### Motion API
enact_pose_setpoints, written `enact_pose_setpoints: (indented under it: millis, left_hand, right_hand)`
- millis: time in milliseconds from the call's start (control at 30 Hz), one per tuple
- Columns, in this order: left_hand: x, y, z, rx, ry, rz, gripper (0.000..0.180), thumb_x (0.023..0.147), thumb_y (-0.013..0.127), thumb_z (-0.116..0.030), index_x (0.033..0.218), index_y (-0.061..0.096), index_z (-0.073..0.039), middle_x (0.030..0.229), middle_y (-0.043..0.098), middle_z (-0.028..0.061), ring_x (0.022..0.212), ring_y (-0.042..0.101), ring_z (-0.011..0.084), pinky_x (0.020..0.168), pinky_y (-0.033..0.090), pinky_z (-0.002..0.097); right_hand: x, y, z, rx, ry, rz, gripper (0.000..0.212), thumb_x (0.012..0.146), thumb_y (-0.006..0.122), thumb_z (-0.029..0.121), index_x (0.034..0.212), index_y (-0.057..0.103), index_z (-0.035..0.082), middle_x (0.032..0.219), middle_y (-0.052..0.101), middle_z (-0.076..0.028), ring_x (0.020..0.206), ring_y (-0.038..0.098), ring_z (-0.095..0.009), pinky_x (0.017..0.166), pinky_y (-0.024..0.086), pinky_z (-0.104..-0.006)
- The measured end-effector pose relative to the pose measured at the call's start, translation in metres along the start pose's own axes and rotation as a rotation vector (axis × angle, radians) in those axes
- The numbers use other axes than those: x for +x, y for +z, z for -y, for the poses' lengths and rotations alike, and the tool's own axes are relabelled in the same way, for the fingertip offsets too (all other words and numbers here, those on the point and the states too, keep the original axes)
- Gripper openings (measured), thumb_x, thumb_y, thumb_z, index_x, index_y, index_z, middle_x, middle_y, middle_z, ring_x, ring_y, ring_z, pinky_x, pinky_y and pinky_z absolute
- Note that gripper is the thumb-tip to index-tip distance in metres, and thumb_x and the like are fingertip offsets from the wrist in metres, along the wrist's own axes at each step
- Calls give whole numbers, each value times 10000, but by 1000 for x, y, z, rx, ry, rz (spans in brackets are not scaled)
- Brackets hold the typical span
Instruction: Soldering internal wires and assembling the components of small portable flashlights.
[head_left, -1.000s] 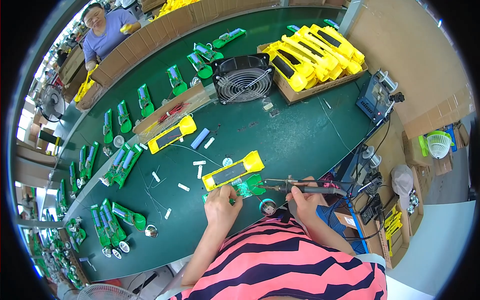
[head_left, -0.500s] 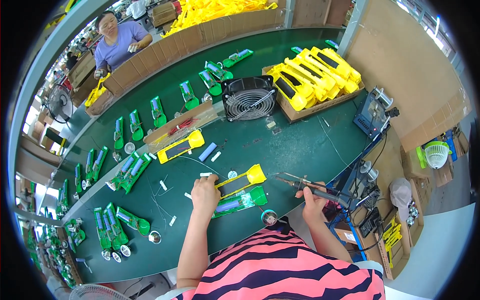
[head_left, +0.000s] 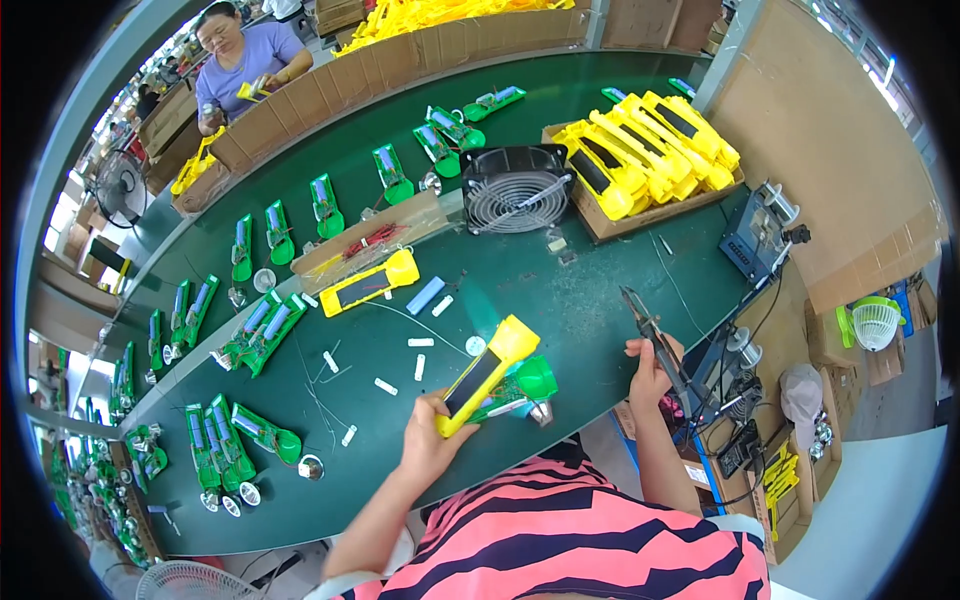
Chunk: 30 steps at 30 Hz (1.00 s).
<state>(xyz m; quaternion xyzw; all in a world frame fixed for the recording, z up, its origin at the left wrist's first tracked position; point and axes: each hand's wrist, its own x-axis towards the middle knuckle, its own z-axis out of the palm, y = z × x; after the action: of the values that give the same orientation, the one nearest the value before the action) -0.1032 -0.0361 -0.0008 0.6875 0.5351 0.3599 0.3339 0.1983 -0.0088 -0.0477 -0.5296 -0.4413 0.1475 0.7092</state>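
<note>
Bare green counter (head_left: 590, 290) lies open in the middle of the frame, between the fan (head_left: 515, 188) above and the raised yellow torch (head_left: 487, 372) below. Small white pieces (head_left: 421, 342) dot the stretch left of centre. The crate of yellow torches (head_left: 640, 165) blocks the upper right, and rows of green halves (head_left: 260, 330) crowd the left.

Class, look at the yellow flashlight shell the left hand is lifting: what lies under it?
Under the yellow flashlight shell lies a green flashlight half; only its round head shows, the rest is covered.
</note>
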Motion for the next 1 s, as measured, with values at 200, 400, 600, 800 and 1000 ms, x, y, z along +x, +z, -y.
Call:
enact_pose_setpoints:
  millis: [200,400,600,800,1000]
  left_hand:
    - [127,-101,-75,232,253,116,514,602,760,-148,853,319,-67,779,486,127,669,497,245,621,435,328]
    - [332,-99,-43,370,49,-141,524,610,720,-312,885,372,-33,783,513,159,702,519,278,618,418,376]
    - [478,-23,88,243,-253,-489,613,600,735,-374,959,398,-8,883,555,167,810,564,267,714,450,358]
    - [475,-1,38,1029,49,-293,340,782,502,-323,916,531,-12,911,547,170,888,558,334,715,477,427]
    - [459,32,34,758,-393,101,983,618,634,-425,1287,109,66,1063,533,224,956,562,294,813,459,355]
  right_hand:
    - [-10,-16,-14,-67,3,-17,192,852,467,46,1010,372,-10,766,583,-134,638,566,-154,613,477,-265]
    - [-18,-13,-4,-173,46,12,192,846,461,40,999,356,-7,774,586,-146,637,576,-163,629,482,-276]
    - [-24,-14,-12,-166,24,9,201,834,466,14,997,351,-10,782,589,-151,664,588,-175,644,494,-283]
    - [-21,-18,-7,-137,75,-29,211,833,476,21,1000,350,-7,794,587,-155,692,594,-183,667,497,-291]
    - [-17,-16,-2,-144,59,-14,202,823,460,-15,996,357,-7,797,582,-148,700,592,-182,677,495,-290]
